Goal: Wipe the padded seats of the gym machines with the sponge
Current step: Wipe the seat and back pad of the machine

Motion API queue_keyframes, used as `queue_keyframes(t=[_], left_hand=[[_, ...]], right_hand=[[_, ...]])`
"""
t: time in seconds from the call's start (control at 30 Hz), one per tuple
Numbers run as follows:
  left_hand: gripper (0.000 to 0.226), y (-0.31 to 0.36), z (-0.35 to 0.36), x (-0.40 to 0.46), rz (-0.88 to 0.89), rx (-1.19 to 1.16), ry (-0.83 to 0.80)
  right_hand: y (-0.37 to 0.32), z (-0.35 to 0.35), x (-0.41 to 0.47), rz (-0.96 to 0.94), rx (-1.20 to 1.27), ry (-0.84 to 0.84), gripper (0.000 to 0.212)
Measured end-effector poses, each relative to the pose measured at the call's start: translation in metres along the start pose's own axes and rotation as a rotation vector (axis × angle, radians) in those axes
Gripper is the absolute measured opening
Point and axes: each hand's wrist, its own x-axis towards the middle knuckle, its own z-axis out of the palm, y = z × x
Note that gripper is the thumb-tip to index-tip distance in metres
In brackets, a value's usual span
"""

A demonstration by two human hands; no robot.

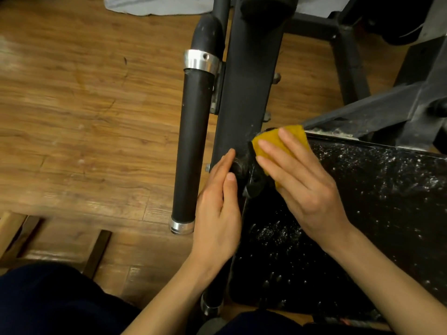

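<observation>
Both hands meet at the padded seat (362,213) edge, right hand (300,182) pressing sponge (285,139).

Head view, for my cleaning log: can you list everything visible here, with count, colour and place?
sponge: one, yellow, at the seat's far left corner, under the right fingers
padded seat: one, black, flecked with white, lower right
machine frame: black, centre to upper right
padded roller: one, black with silver collars, left of the frame
floor: brown wood
cloth: grey, top edge
left hand: flat along the seat's left edge
right hand: flat, pressing the sponge
</observation>
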Motion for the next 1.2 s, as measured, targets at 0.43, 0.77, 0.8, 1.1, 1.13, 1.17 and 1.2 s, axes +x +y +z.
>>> queue_keyframes(t=[0.43,0.77,0.8,1.1,1.13,1.17,1.2], left_hand=[[0.044,-0.005,-0.001,0.001,0.014,0.003,-0.02],[0.045,-0.006,-0.003,0.001,0.019,0.012,-0.022],[0.044,-0.005,-0.003,0.001,0.019,0.018,-0.017],[0.045,-0.004,-0.004,0.002,0.045,0.048,-0.063],[0.044,-0.004,-0.004,0.002,0.048,0.049,-0.065],[0.044,-0.004,-0.005,0.002,0.047,0.053,-0.062],[0.044,-0.004,-0.005,0.001,0.049,0.059,-0.06]], right_hand=[[-0.032,0.032,-0.035,0.126,-0.033,0.092,0.032],[-0.054,0.038,-0.055,0.259,0.031,0.117,0.032],[-0.051,0.038,-0.055,0.241,0.02,0.111,0.031],[-0.04,0.034,-0.011,0.352,0.113,0.252,0.032],[-0.048,0.035,-0.027,0.339,0.092,0.231,0.031],[-0.052,0.035,-0.039,0.323,0.071,0.206,0.031],[-0.05,0.034,-0.043,0.305,0.063,0.194,0.03]])
